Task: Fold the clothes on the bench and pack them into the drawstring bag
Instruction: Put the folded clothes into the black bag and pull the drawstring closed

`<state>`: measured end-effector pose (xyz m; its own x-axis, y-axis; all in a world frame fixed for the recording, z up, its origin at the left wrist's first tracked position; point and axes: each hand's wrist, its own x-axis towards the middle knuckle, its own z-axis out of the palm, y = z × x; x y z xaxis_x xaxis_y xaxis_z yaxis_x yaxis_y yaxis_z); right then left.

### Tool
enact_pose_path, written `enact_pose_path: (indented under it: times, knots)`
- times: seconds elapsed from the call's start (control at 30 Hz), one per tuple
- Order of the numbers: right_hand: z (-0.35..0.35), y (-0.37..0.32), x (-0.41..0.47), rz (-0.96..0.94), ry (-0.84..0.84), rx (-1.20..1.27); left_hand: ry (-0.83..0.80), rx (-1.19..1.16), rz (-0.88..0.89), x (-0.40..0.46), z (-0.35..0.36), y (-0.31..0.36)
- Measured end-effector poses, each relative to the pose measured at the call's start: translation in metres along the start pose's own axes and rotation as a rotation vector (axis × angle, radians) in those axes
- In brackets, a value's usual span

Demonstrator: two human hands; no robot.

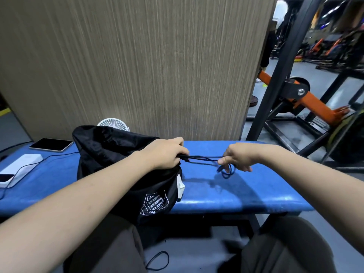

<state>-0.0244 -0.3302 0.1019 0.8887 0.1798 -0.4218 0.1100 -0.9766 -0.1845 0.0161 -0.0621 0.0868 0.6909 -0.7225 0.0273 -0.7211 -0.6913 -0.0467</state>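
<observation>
Nearest the camera, two bare forearms reach forward over dark trousered knees, both stretched out low over the blue padded surface (236, 196). The left hand (167, 152) is curled knuckles-up at the gathered mouth of the black bag (122, 174), clenched round the bunched fabric where the cords come out. The right hand (236, 158) sits just to the right, apart from the bag, pinching the dark drawstring (202, 159) between thumb and forefinger; the cord runs nearly straight between the two hands, with a loose loop hanging below the right fingers. The bag lies bulging on the surface, its printed white emblem facing the near edge; what is inside cannot be seen. Farther left lie a white power strip (19, 166) and a dark tablet (51, 144). Behind the bag, a small white fan (114, 124) peeks up against the wood-grain wall (137, 62). Gym equipment stands blurred at the far right.
</observation>
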Motion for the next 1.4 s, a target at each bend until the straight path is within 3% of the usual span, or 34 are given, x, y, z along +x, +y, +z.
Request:
enact_pose_path:
  times: [0.13, 0.23, 0.33, 0.43, 0.5, 0.63, 0.77, 0.87, 1.0, 1.23, 1.3, 1.4]
  knots:
    - [0.002, 0.020, -0.007, -0.027, 0.101, 0.152, 0.023, 0.018, -0.088, -0.004, 0.003, -0.011]
    - [0.001, 0.039, -0.004, 0.164, 0.205, 0.131, 0.060, 0.014, -0.135, -0.007, 0.006, -0.017]
    - [-0.002, 0.049, -0.005, 0.437, 0.274, 0.326, 0.095, 0.003, -0.137, -0.006, 0.009, -0.018]
    - [-0.003, 0.052, -0.006, 0.546, 0.336, 0.331, 0.114, -0.005, -0.110, -0.004, 0.010, -0.014]
    - [-0.002, 0.046, -0.002, 0.491, 0.260, 0.329, 0.118, 0.000, -0.098, -0.001, 0.009, -0.012]
    - [0.007, 0.027, 0.006, 0.194, 0.048, 0.322, 0.118, -0.024, -0.089, 0.002, 0.009, -0.013]
    - [0.013, -0.016, 0.015, -0.087, 0.129, 0.222, 0.138, -0.061, -0.049, 0.002, 0.011, -0.013]
    - [0.018, -0.055, 0.024, -0.220, 0.160, 0.315, 0.158, -0.044, -0.045, 0.002, 0.010, -0.011]
    - [0.026, -0.089, 0.043, -0.314, 0.225, 0.432, 0.166, -0.049, -0.045, 0.000, 0.008, -0.012]
    - [0.028, -0.091, 0.047, -0.300, 0.199, 0.614, 0.123, -0.042, -0.070, -0.010, 0.006, -0.028]
    - [0.023, -0.085, 0.047, -0.291, 0.291, 0.511, 0.110, -0.029, -0.069, -0.012, 0.005, -0.030]
    - [0.013, -0.077, 0.044, -0.312, 0.451, 0.028, 0.100, 0.066, -0.050, -0.011, -0.001, -0.028]
